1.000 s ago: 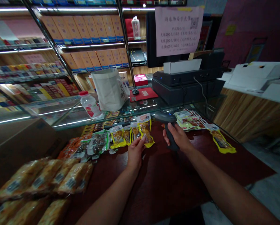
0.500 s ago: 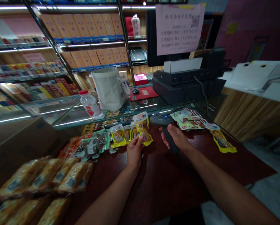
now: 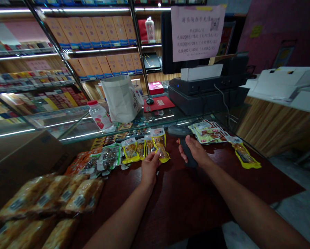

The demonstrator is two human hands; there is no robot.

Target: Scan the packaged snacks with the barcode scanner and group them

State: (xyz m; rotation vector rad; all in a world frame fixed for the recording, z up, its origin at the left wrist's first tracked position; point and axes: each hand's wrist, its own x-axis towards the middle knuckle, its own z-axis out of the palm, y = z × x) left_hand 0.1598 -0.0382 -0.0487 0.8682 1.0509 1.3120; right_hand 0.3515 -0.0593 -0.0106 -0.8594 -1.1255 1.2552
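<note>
Between thumb and fingers, my left hand (image 3: 150, 166) pinches a yellow-edged snack packet (image 3: 160, 143) with a barcode label at its top. My right hand (image 3: 195, 152) is wrapped round the handle of a dark barcode scanner (image 3: 187, 147), whose head points left toward that packet, a short gap apart. More yellow-edged snack packets (image 3: 130, 151) lie just left of my left hand. Beside them are green-edged packets (image 3: 109, 157) and orange packets (image 3: 79, 162). To the right of the scanner lie flat pale-green packets (image 3: 209, 132) and a single yellow-edged packet (image 3: 244, 155).
Wrapped bread packs (image 3: 43, 193) and a cardboard box (image 3: 22, 155) take up the left of the dark red table (image 3: 175, 207). Behind its glass edge stand a bottle (image 3: 100, 116), a white bag (image 3: 121, 100) and a monitor with a paper sign (image 3: 198, 33).
The packet in my left hand has tipped and dropped slightly. The scanner has shifted a little, and the blue light on its head no longer shows.
</note>
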